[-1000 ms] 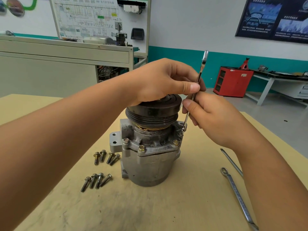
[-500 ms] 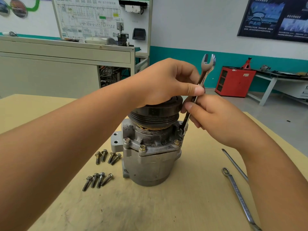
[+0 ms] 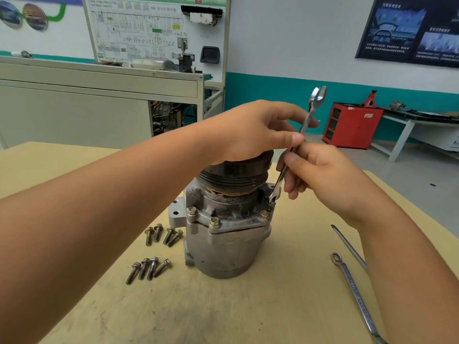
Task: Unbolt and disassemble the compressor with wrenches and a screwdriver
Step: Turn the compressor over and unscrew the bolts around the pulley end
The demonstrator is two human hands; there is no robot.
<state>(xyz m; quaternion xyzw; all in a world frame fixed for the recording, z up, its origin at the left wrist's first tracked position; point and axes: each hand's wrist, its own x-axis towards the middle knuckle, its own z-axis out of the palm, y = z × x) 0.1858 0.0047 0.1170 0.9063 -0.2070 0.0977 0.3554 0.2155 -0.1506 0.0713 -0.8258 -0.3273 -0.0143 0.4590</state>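
- Since half a second ago the wrench (image 3: 307,120) has twisted about its shank: its upper open jaw, then flat to the camera, now shows at a slant.
- Upright in the middle of the tan worktop (image 3: 285,306) stands the compressor (image 3: 223,247), with a black pulley (image 3: 233,176) on top. The wrench's lower jaw sits at a bolt on the right flange.
- Over the pulley lies the left hand (image 3: 253,135), hiding its top; its grip pinches the shank between thumb and forefinger.
- Just below, the right hand (image 3: 320,175) has its grip pinched on the same shank.
- Three flange bolts (image 3: 214,221) facing the camera are still seated.
- Eight loose bolts (image 3: 164,235) lie left of the compressor in two rows of four.
- To the right lie a ring spanner (image 3: 355,296) and a screwdriver (image 3: 347,247), whose handle is hidden by the right forearm.
- Behind are a red cabinet (image 3: 352,125) and a wiring-diagram board (image 3: 154,28) reading "HV". Its other writing, the dark poster (image 3: 409,31) and the spanner's lettering are illegible.
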